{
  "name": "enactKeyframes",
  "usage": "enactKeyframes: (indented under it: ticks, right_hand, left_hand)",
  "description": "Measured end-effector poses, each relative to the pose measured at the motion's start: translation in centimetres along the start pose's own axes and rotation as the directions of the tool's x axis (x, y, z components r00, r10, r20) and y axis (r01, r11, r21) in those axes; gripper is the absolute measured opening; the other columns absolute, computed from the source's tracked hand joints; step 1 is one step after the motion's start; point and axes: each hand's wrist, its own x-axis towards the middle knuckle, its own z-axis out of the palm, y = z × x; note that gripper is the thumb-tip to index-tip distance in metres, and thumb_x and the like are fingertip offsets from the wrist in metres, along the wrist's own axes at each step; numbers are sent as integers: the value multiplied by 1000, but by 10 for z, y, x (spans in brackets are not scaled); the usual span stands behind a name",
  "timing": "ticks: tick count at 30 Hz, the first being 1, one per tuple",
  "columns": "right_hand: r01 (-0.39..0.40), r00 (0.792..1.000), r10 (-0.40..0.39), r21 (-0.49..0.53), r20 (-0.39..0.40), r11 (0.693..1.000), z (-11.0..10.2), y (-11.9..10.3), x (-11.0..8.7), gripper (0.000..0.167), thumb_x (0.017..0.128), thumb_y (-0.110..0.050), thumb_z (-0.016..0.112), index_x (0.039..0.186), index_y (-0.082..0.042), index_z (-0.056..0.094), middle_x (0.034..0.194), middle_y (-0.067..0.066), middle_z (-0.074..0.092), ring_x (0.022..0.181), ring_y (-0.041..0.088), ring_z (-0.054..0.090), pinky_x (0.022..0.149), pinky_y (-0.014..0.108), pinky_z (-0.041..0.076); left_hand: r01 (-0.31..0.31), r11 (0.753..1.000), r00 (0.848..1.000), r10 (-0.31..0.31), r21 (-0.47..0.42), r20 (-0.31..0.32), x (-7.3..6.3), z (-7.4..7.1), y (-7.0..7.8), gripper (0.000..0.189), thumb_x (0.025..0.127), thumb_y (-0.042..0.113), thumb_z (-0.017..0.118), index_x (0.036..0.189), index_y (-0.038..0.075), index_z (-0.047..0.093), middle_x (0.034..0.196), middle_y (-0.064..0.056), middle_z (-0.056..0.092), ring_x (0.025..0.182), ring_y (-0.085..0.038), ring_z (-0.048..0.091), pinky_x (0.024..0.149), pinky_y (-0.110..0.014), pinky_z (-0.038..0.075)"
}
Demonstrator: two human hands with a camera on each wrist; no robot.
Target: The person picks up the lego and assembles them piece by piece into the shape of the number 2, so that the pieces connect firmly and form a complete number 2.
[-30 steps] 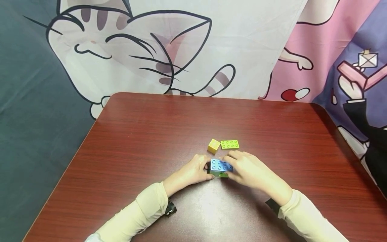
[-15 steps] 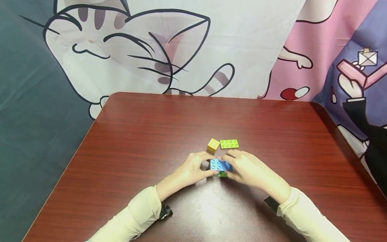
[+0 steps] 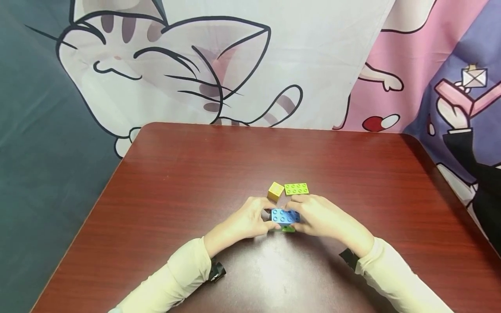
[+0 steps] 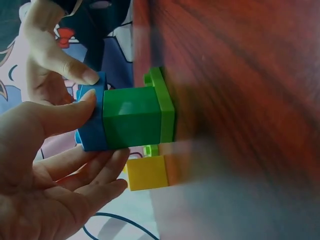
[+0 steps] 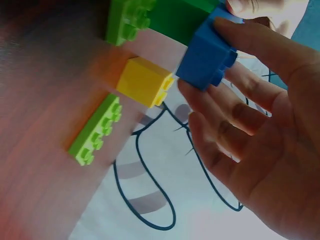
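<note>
A blue eight-stud toy brick tops a small stack in front of the person. Under it is a green brick, which stands on a flat light-green plate brick at the table surface. With thumb and fingers, the left hand pinches the blue brick's left end across its long sides. At the opposite end the right hand grips the same brick, its thumb on the near side. In the right wrist view, the blue brick overhangs the green one toward the right hand.
Just behind the stack lie a yellow brick and a lime-green plate brick, close beside each other. All stand on a dark red wooden table. Beyond its far edge hangs a cartoon cat cloth.
The left hand has shifted up from lower beside the stack, and its thumb now lies at the blue brick's near side. The right hand keeps its grip on the blue brick almost unmoved.
</note>
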Motion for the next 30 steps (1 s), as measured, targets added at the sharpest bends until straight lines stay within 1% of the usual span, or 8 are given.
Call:
enactKeyframes:
  ticks: [4,7,10,13,17,24,27,30]
  right_hand:
    - [-14,1000,13,37,12,999,-2,0,1,28,67,-20,81,88,-15,62,77,-7,51,63,5,45,54,24,42]
    - [-10,1000,10,70,1,998,-2,3,1,29,65,-21,82,86,-17,61,76,-10,49,62,3,43,53,22,39]
    - [-12,1000,11,92,12,996,-1,7,1,29,66,-22,80,87,-17,62,78,-11,52,63,4,46,54,22,40]
    - [1,999,-4,101,34,995,1,11,3,31,69,-23,79,95,-16,64,86,-10,58,70,6,52,58,25,45]
    - [23,998,-30,114,59,993,4,14,4,35,72,-23,77,104,-16,64,97,-9,63,80,7,56,65,29,48]
    - [9,998,-18,147,60,989,1,16,3,39,72,-26,77,107,-18,63,102,-9,64,84,9,58,69,31,49]
    - [14,997,-26,171,69,985,-2,19,2,42,73,-29,77,112,-19,62,105,-9,63,87,9,58,72,32,49]
    - [-2,994,-21,221,103,975,-3,22,1,41,77,-32,75,114,-22,61,103,-14,62,87,6,57,75,31,48]
  left_hand:
    - [98,995,995,-98,-6,12,0,2,5,25,71,18,80,93,13,71,92,-1,67,79,-15,60,63,-20,46]
    - [117,993,993,-117,2,5,0,3,7,26,70,17,80,94,15,72,90,1,67,78,-14,61,62,-20,46]
    - [85,996,996,-85,31,-13,1,3,6,27,69,18,80,95,15,72,88,1,68,80,-14,63,64,-20,47]
    - [63,995,998,-62,77,-8,2,1,4,25,70,20,79,94,15,72,88,1,70,79,-13,63,64,-20,47]
    - [47,994,998,-51,99,36,2,-2,1,25,72,22,79,95,15,73,91,0,70,80,-12,62,65,-19,46]
    - [-61,991,996,54,118,65,6,-4,-4,25,71,21,79,94,12,73,88,0,70,81,-14,63,68,-20,47]
    - [-65,990,996,57,126,68,7,-4,-5,27,72,23,79,97,13,73,92,0,70,84,-14,62,71,-22,47]
    - [-59,991,996,51,123,67,6,-4,-5,27,72,23,79,96,14,73,92,1,70,84,-13,62,71,-21,47]
